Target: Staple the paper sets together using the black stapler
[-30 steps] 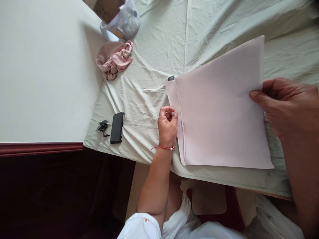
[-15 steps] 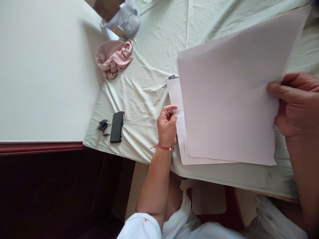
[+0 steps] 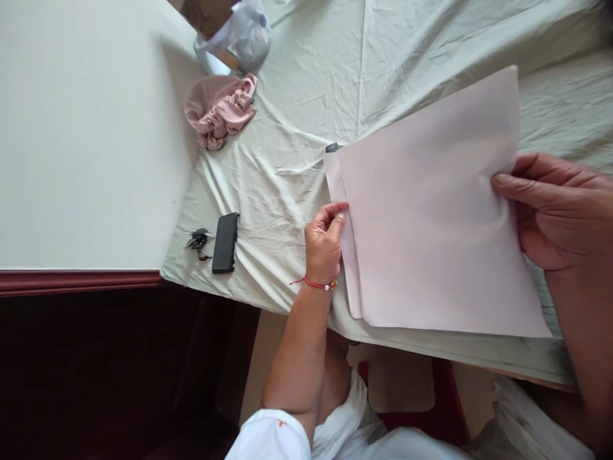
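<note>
A large white sheet of paper is held up at its right edge, pinched between the thumb and fingers of my right hand. It is slightly bent near the thumb. Beneath it, more white paper shows as a strip along the left side. My left hand, with a red string bracelet at the wrist, is closed at the left edge of the papers, thumb and index finger on that edge. A small dark grey object pokes out at the papers' top left corner; the rest of it is hidden.
A pale green cloth with wrinkles covers the table. On the left lie a black phone, a small dark bundle and a pink gathered cloth. Behind them stands a clear plastic bag beside a brown box.
The raised sheet has come down and left over the lower paper, its far right corner dropping. My right hand moved slightly left with it. My left hand shifted slightly right.
</note>
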`<action>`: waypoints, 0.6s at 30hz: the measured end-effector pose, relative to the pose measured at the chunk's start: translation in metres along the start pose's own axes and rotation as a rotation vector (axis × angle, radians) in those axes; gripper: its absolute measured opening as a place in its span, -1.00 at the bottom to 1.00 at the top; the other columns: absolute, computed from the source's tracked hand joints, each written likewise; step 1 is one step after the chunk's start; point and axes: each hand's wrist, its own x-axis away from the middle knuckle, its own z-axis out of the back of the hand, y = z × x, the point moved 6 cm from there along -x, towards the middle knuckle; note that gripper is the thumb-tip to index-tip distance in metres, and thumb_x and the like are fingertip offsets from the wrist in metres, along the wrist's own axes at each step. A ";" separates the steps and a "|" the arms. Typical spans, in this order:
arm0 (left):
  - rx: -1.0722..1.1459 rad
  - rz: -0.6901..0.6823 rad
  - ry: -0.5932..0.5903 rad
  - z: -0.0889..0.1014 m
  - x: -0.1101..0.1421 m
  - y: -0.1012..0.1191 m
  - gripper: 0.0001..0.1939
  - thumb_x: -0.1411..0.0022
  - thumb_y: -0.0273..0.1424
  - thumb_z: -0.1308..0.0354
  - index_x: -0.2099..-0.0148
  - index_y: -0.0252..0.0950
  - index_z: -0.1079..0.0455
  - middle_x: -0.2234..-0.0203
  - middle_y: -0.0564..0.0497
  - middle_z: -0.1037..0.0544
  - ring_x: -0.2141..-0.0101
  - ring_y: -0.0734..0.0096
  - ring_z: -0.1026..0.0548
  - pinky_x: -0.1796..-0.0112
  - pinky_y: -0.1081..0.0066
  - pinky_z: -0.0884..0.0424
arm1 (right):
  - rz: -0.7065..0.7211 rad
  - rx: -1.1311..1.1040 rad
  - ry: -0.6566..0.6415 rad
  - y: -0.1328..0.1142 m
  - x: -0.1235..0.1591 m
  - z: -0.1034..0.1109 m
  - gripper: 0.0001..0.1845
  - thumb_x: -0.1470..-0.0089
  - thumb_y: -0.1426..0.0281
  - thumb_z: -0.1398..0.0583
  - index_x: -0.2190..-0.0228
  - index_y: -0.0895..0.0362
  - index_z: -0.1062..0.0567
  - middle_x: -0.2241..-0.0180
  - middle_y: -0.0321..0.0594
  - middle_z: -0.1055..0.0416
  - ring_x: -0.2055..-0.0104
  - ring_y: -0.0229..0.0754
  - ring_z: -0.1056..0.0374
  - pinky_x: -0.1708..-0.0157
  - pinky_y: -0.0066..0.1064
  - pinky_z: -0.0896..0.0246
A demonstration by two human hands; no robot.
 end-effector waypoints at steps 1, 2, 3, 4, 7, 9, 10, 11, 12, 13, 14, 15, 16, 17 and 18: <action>0.024 0.006 0.000 0.000 0.000 0.000 -0.83 -0.17 -0.47 -0.20 0.17 -0.23 -0.54 0.28 0.04 -0.62 0.22 0.45 -0.54 0.12 0.41 -0.44 | 0.032 -0.009 -0.023 -0.002 0.000 -0.001 -0.65 0.12 0.40 -0.40 0.20 0.10 -0.60 0.24 -0.20 -0.53 0.31 -0.16 -0.50 0.28 -0.20 -0.55; 0.052 0.011 -0.008 -0.001 0.000 0.000 -0.82 -0.16 -0.49 -0.20 0.16 -0.22 -0.53 0.29 0.05 -0.62 0.23 0.45 -0.55 0.12 0.41 -0.45 | 0.061 -0.022 -0.049 -0.004 0.001 -0.001 -0.63 0.12 0.39 -0.41 0.19 0.10 -0.59 0.23 -0.21 -0.52 0.28 -0.15 -0.50 0.26 -0.18 -0.55; 0.085 0.019 -0.020 -0.002 0.000 0.000 -0.81 -0.15 -0.50 -0.21 0.16 -0.22 -0.52 0.30 0.06 -0.63 0.23 0.45 -0.56 0.13 0.41 -0.46 | 0.081 -0.037 -0.077 -0.006 0.001 -0.002 -0.61 0.12 0.37 -0.43 0.18 0.10 -0.58 0.21 -0.21 -0.52 0.25 -0.14 -0.51 0.23 -0.17 -0.55; 0.120 0.028 -0.038 -0.004 0.000 0.000 -0.82 -0.16 -0.50 -0.22 0.17 -0.21 -0.52 0.30 0.06 -0.64 0.23 0.44 -0.58 0.13 0.41 -0.48 | 0.093 -0.050 -0.100 -0.008 0.002 -0.002 -0.59 0.13 0.37 -0.44 0.17 0.10 -0.57 0.21 -0.21 -0.52 0.22 -0.12 -0.51 0.21 -0.15 -0.54; 0.210 0.064 -0.100 -0.010 0.002 0.003 -0.90 -0.24 -0.41 -0.21 0.20 -0.22 -0.54 0.31 0.04 -0.66 0.20 0.37 -0.62 0.11 0.36 -0.51 | 0.103 -0.067 -0.130 -0.011 0.004 -0.004 -0.60 0.14 0.37 -0.44 0.19 0.11 -0.57 0.24 -0.21 -0.52 0.23 -0.10 -0.51 0.22 -0.12 -0.54; 0.239 0.083 -0.120 -0.013 0.004 0.005 -0.87 -0.27 -0.32 -0.22 0.24 -0.23 -0.56 0.33 0.01 -0.67 0.18 0.33 -0.63 0.12 0.34 -0.52 | 0.106 -0.059 -0.131 -0.010 0.004 -0.005 -0.63 0.13 0.37 -0.43 0.20 0.11 -0.57 0.25 -0.21 -0.52 0.28 -0.13 -0.51 0.24 -0.15 -0.54; 0.249 0.088 -0.123 -0.014 0.004 0.006 -0.84 -0.27 -0.28 -0.23 0.26 -0.24 -0.57 0.33 0.00 -0.68 0.17 0.30 -0.64 0.11 0.33 -0.53 | 0.106 -0.050 -0.125 -0.009 0.003 -0.005 -0.64 0.12 0.38 -0.43 0.21 0.11 -0.58 0.25 -0.21 -0.52 0.29 -0.16 -0.50 0.26 -0.19 -0.54; 0.260 0.088 -0.118 -0.014 0.005 0.007 -0.81 -0.26 -0.25 -0.25 0.27 -0.25 -0.58 0.34 -0.01 -0.68 0.16 0.28 -0.64 0.11 0.33 -0.53 | 0.102 -0.039 -0.116 -0.007 0.002 -0.004 -0.65 0.12 0.38 -0.42 0.21 0.10 -0.58 0.25 -0.21 -0.52 0.31 -0.19 -0.49 0.27 -0.23 -0.54; 0.270 0.085 -0.107 -0.014 0.005 0.008 -0.79 -0.25 -0.21 -0.27 0.28 -0.25 -0.58 0.35 -0.01 -0.68 0.16 0.27 -0.64 0.11 0.32 -0.53 | 0.096 -0.026 -0.101 -0.005 0.001 -0.003 -0.65 0.12 0.38 -0.42 0.21 0.09 -0.59 0.25 -0.22 -0.52 0.33 -0.22 -0.48 0.28 -0.27 -0.53; 0.279 0.082 -0.096 -0.013 0.005 0.008 -0.76 -0.24 -0.18 -0.28 0.29 -0.26 -0.59 0.37 -0.02 -0.67 0.15 0.26 -0.63 0.11 0.32 -0.53 | 0.086 -0.011 -0.083 -0.002 -0.001 -0.002 -0.65 0.12 0.38 -0.42 0.20 0.08 -0.60 0.25 -0.23 -0.52 0.35 -0.25 -0.46 0.30 -0.31 -0.53; 0.282 0.076 -0.087 -0.012 0.005 0.008 -0.73 -0.24 -0.16 -0.28 0.30 -0.27 -0.59 0.38 -0.02 -0.67 0.16 0.26 -0.63 0.12 0.31 -0.52 | 0.077 0.002 -0.064 0.001 -0.002 0.000 -0.64 0.12 0.37 -0.42 0.20 0.08 -0.60 0.26 -0.24 -0.52 0.37 -0.28 -0.45 0.33 -0.35 -0.52; 0.277 0.072 -0.085 -0.011 0.005 0.008 -0.72 -0.23 -0.14 -0.29 0.31 -0.27 -0.59 0.40 -0.02 -0.66 0.18 0.27 -0.63 0.13 0.32 -0.52 | 0.067 0.011 -0.046 0.003 -0.003 0.001 -0.64 0.12 0.37 -0.42 0.19 0.07 -0.61 0.28 -0.24 -0.51 0.39 -0.30 -0.43 0.36 -0.39 -0.50; 0.263 0.071 -0.084 -0.011 0.005 0.007 -0.72 -0.21 -0.15 -0.31 0.32 -0.27 -0.59 0.42 0.00 -0.65 0.22 0.29 -0.62 0.15 0.33 -0.51 | 0.058 0.019 -0.032 0.005 -0.004 0.002 -0.63 0.12 0.37 -0.42 0.19 0.07 -0.62 0.30 -0.25 -0.50 0.40 -0.32 -0.42 0.40 -0.43 -0.48; 0.242 0.071 -0.081 -0.009 0.004 0.005 -0.74 -0.17 -0.16 -0.35 0.33 -0.27 -0.59 0.44 0.02 -0.64 0.26 0.33 -0.61 0.17 0.35 -0.50 | 0.053 0.024 -0.019 0.006 -0.004 0.003 -0.63 0.12 0.37 -0.42 0.18 0.06 -0.62 0.31 -0.25 -0.49 0.42 -0.34 -0.40 0.43 -0.48 -0.45; 0.218 0.067 -0.071 -0.008 0.004 0.004 -0.76 -0.12 -0.19 -0.40 0.33 -0.27 -0.59 0.45 0.04 -0.63 0.30 0.38 -0.59 0.19 0.37 -0.49 | 0.053 0.028 -0.008 0.006 -0.004 0.003 -0.64 0.12 0.38 -0.42 0.19 0.06 -0.63 0.33 -0.26 -0.48 0.43 -0.35 -0.40 0.46 -0.52 -0.41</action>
